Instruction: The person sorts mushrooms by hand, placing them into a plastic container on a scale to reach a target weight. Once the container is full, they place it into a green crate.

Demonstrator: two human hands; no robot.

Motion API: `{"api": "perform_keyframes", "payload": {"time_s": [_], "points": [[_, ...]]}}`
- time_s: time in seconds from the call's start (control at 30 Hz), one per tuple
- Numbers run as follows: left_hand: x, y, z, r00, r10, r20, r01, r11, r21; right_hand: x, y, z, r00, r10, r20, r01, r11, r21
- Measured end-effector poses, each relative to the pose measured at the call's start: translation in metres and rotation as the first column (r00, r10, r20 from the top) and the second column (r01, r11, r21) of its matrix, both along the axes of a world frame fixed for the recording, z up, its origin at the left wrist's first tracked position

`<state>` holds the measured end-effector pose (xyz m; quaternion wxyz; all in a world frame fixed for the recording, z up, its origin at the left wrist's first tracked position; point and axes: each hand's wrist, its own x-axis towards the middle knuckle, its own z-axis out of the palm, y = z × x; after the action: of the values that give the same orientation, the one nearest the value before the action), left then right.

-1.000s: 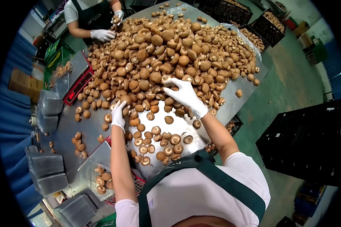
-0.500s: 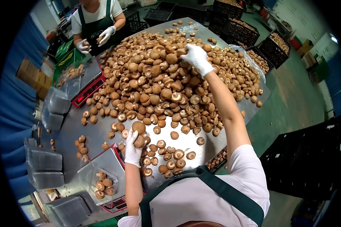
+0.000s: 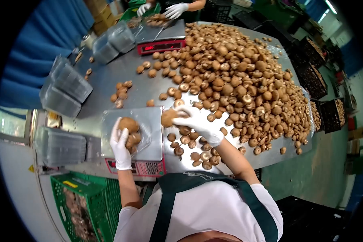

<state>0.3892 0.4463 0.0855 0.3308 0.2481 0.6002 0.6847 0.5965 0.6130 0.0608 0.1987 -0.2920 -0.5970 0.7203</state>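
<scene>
My gloved left hand (image 3: 121, 146) is closed round brown mushrooms (image 3: 129, 126) above a clear plastic tray (image 3: 148, 135) on the near scale (image 3: 154, 148). Much of the tray is hidden behind the hand and mushrooms. My gloved right hand (image 3: 195, 121) grips a large mushroom (image 3: 169, 117) by the scale's right edge. Loose mushrooms (image 3: 206, 156) lie on the metal table below and beside the right hand. A big mushroom heap (image 3: 246, 76) spreads over the table to the upper right.
Stacks of clear trays (image 3: 64, 146) stand along the left. A second scale (image 3: 161, 45) is at the top, where a co-worker's gloved hands (image 3: 176, 10) are over mushrooms. A green crate (image 3: 74, 205) sits lower left; black crates (image 3: 311, 82) stand at the right.
The view has turned toward the left side of the table. My left hand has moved over the near scale with its mushrooms. My right hand has come from the heap to the scale, holding a mushroom.
</scene>
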Motion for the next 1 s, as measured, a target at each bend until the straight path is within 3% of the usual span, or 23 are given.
{"api": "perform_keyframes", "payload": {"time_s": [0.1, 0.13, 0.17, 0.2, 0.23, 0.27, 0.33, 0.47, 0.53, 0.6, 0.67, 0.73, 0.8, 0.93, 1.0], "points": [[-0.024, -0.026, -0.006, 0.945, 0.240, -0.220, -0.225, 0.970, 0.091, -0.069, -0.033, 0.021, 0.993, 0.114, -0.023, -0.106, 0.966, 0.235], [-0.031, -0.034, -0.008, 0.941, 0.254, -0.224, -0.241, 0.967, 0.083, -0.088, -0.044, 0.024, 0.993, 0.114, -0.021, -0.099, 0.930, 0.355], [-0.037, -0.041, -0.015, 0.906, 0.216, -0.364, -0.239, 0.971, -0.019, -0.104, -0.056, 0.031, 0.991, 0.127, 0.051, -0.137, 0.896, 0.422], [-0.042, -0.046, -0.025, 0.857, 0.158, -0.491, -0.247, 0.961, -0.122, -0.121, -0.066, 0.023, 0.971, 0.054, 0.231, -0.196, 0.730, 0.655], [-0.051, -0.049, -0.052, 0.827, 0.085, -0.556, -0.219, 0.959, -0.180, -0.133, -0.072, 0.011, 0.973, 0.070, 0.218, -0.214, 0.617, 0.757], [-0.046, -0.048, -0.051, 0.720, -0.046, -0.692, -0.265, 0.904, -0.336, -0.142, -0.076, -0.004, 0.974, 0.090, 0.208, -0.225, 0.492, 0.841], [-0.047, -0.050, -0.061, 0.412, -0.076, -0.908, -0.301, 0.929, -0.215, -0.149, -0.085, -0.026, 0.989, 0.025, 0.145, -0.142, 0.424, 0.895], [-0.051, -0.057, -0.040, 0.570, 0.001, -0.822, -0.233, 0.959, -0.160, -0.131, -0.078, -0.032, 0.999, -0.040, -0.025, 0.042, 0.509, 0.860], [-0.069, -0.067, -0.036, 0.719, 0.090, -0.689, -0.214, 0.972, -0.097, -0.106, -0.072, -0.027, 0.989, -0.149, 0.008, 0.095, 0.673, 0.733], [-0.089, -0.076, -0.028, 0.691, 0.197, -0.696, -0.306, 0.951, -0.035, -0.077, -0.066, -0.020, 0.964, -0.248, 0.096, 0.135, 0.767, 0.627], [-0.112, -0.084, -0.026, 0.749, 0.249, -0.615, -0.342, 0.939, -0.036, -0.053, -0.057, -0.032, 0.931, -0.336, 0.144, 0.223, 0.833, 0.506], [-0.132, -0.088, -0.027, 0.747, 0.234, -0.622, -0.367, 0.925, -0.093, -0.035, -0.059, -0.017, 0.911, -0.359, 0.201, 0.286, 0.904, 0.318], [-0.141, -0.086, -0.023, 0.739, 0.245, -0.627, -0.392, 0.914, -0.106, -0.021, -0.056, -0.029, 0.904, -0.388, 0.180, 0.285, 0.860, 0.423], [-0.155, -0.079, -0.025, 0.788, 0.233, -0.570, -0.380, 0.912, -0.152, -0.017, -0.059, -0.033, 0.916, -0.342, 0.207, 0.245, 0.890, 0.385], [-0.163, -0.073, -0.030, 0.864, 0.211, -0.458, -0.352, 0.902, -0.250, -0.023, -0.064, -0.029, 0.917, -0.333, 0.220, 0.253, 0.912, 0.323]]}}
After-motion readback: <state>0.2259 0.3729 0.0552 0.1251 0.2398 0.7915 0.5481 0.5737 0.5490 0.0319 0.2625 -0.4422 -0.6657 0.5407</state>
